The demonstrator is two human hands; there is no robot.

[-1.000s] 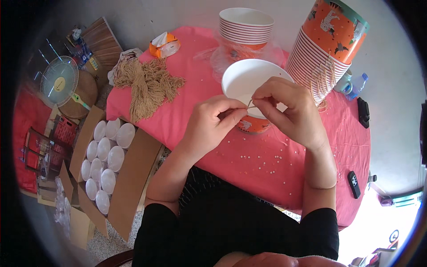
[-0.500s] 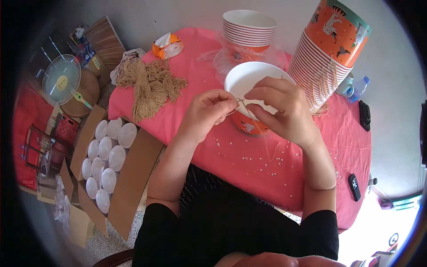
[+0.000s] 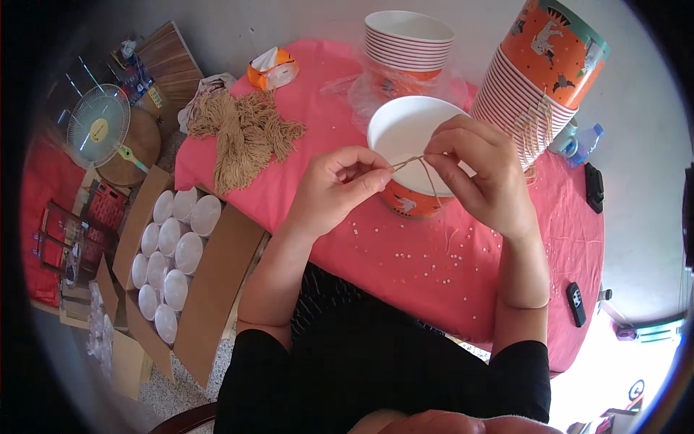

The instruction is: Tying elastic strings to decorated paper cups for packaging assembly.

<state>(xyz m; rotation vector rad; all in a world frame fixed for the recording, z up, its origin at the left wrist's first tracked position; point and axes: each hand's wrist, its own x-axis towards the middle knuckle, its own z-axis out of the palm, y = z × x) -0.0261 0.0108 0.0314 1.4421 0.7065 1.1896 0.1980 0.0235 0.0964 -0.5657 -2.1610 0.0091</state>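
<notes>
Between my two hands a thin tan cord (image 3: 410, 160) is stretched, with a loose end hanging from the right-hand fingers. My left hand (image 3: 343, 186) pinches one side of the cord between thumb and forefinger. The other side is pinched in my right hand (image 3: 483, 170). Just behind and below them stands an orange paper bucket (image 3: 409, 203) with a white inside and a printed animal pattern. My right hand covers part of its rim. A large bundle of tan cords (image 3: 246, 137) lies on the table to the left.
A tall stack of orange buckets (image 3: 542, 54) stands at the right with cords hanging on it; another stack (image 3: 408, 43) in clear plastic is behind. White dots are scattered on the pink tablecloth (image 3: 347, 267). A black remote (image 3: 576, 304) lies right. An open carton (image 3: 217, 289) of clear cups sits left.
My right hand has moved slightly right and closed its fingertips on the cord. The cord is now drawn out between both hands, with an end hanging down.
</notes>
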